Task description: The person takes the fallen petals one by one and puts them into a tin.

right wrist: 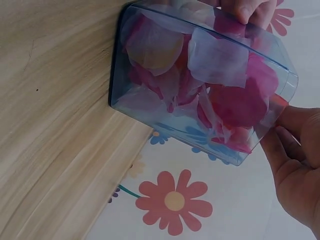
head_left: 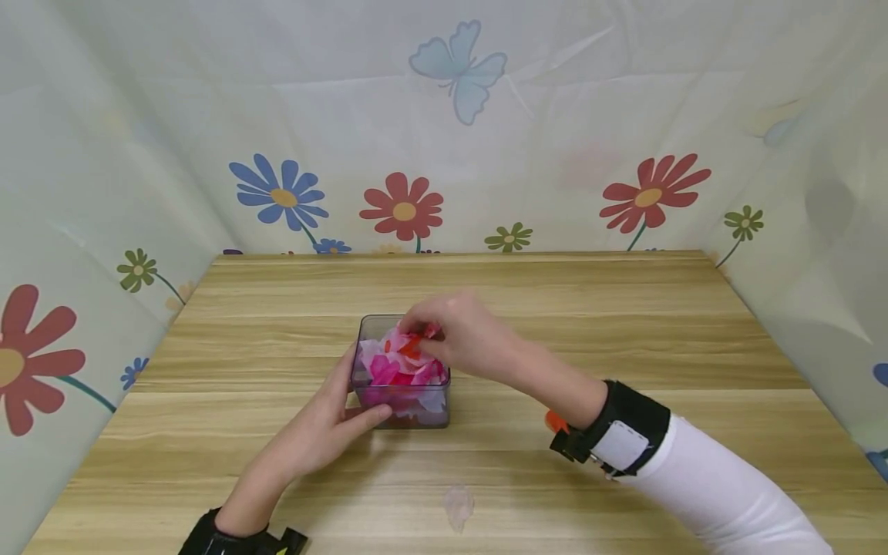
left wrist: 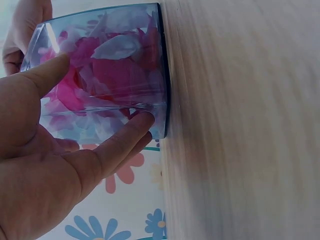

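Note:
A clear, bluish-grey plastic box [head_left: 438, 418] stands on the wooden table, filled with pink, red and white artificial petals [head_left: 388, 370]. My left hand [head_left: 315, 435] grips the box from its left side, thumb on the near wall and fingers along the far side. Over the open top, my right hand [head_left: 475, 339] reaches in from the right, its thumb and forefinger pinching red-orange petals near the rim. Through the box wall in the right wrist view, white petals [right wrist: 217, 57] and magenta petals [right wrist: 240, 102] show in a loose heap.
One pale petal [head_left: 459, 506] lies on the wooden table [head_left: 590, 308] near its front. A small orange item [head_left: 555, 421] shows beside the right wrist strap [head_left: 620, 435]. Flower-printed white cloth [head_left: 541, 146] encloses the table at the back and sides.

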Action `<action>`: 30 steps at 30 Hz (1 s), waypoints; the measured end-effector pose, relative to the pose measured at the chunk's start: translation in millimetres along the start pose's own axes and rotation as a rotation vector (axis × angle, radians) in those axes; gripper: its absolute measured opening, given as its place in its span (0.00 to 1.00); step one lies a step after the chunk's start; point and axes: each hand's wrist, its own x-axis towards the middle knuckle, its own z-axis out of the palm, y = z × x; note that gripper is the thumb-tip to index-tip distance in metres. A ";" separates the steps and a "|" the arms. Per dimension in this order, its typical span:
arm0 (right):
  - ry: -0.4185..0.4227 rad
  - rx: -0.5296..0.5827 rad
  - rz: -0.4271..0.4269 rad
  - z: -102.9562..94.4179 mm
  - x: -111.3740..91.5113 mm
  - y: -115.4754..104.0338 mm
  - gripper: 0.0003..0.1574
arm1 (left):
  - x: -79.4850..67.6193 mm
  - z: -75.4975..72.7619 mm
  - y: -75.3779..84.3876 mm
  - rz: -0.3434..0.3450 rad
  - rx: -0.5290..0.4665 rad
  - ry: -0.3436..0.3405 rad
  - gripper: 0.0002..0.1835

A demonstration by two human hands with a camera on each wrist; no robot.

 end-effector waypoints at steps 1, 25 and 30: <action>-0.006 -0.002 -0.002 0.6 0.2 0.2 0.15 | 0.0 0.0 -0.1 0.001 -0.001 -0.001 0.50; 0.009 0.025 -0.016 -8.3 -3.9 -5.3 0.20 | -0.5 -1.1 -2.6 -0.006 0.011 -0.001 0.50; 0.044 -0.001 -0.048 -15.8 -7.8 -8.1 0.19 | -0.4 -1.0 -3.5 -0.008 0.011 -0.002 0.50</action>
